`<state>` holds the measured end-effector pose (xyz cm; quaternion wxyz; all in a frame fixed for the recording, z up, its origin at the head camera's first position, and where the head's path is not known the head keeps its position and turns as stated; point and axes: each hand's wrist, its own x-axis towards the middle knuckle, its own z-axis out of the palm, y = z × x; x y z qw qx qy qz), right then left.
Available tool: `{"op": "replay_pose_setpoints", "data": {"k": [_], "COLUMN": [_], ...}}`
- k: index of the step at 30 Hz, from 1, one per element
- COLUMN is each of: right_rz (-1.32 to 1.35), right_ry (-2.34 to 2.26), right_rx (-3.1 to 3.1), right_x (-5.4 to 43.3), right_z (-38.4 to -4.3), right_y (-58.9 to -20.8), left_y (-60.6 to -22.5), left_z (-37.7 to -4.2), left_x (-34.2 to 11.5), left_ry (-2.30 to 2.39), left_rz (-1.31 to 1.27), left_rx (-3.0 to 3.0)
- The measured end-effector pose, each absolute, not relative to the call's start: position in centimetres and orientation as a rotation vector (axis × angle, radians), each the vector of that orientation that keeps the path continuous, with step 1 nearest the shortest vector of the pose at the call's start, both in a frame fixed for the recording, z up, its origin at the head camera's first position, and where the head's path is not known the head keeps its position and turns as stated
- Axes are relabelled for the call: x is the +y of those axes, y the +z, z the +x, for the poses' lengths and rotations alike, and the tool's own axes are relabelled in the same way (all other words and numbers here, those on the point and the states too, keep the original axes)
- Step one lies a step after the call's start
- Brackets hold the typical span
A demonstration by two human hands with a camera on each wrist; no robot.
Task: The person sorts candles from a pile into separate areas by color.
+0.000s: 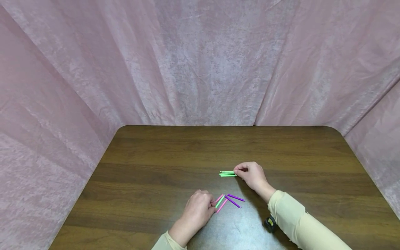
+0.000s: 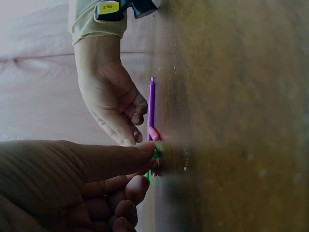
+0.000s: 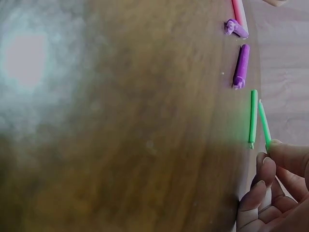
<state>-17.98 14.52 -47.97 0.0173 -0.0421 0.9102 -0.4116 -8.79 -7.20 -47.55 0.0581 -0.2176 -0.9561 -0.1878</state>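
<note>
My right hand (image 1: 253,177) pinches the right end of a slim green candle (image 3: 265,125) between thumb and index finger. More green candles (image 1: 227,175) lie right beside it, roughly parallel, on the table. Closer to me, my left hand (image 1: 196,208) has thumb and index finger at the lower end of another green candle (image 1: 220,201), seemingly pinching it; the fingertips hide that end. Pink candles (image 1: 222,206) lie on both sides of this green one. To their right, two purple candles (image 1: 232,201) rest at a slant, with wicks showing in the right wrist view.
The brown wooden table (image 1: 140,156) has rounded far corners. Pink curtains (image 1: 200,62) hang behind it and at both sides. A dark wrist camera with a yellow label (image 1: 270,223) sits under the right sleeve.
</note>
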Motion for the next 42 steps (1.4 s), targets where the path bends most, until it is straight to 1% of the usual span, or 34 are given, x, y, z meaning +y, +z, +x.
{"op": "replay_pose_setpoints", "data": {"k": [29,42], "right_rz": [-0.139,-0.187], "right_ry": [-1.186,-1.16], "right_rx": [2.864,2.896], "right_x": [14.24,14.29], "right_z": [-18.42,-18.4], "right_y": [-48.31,-48.21], "left_y": [-47.52,-47.63], "left_z": [-8.74,-8.82], "left_x": [-7.1,-6.95], "left_ry": [-0.497,-0.484], "left_rz": [-0.646,-0.62], "left_rx": [-2.881,-2.868]}}
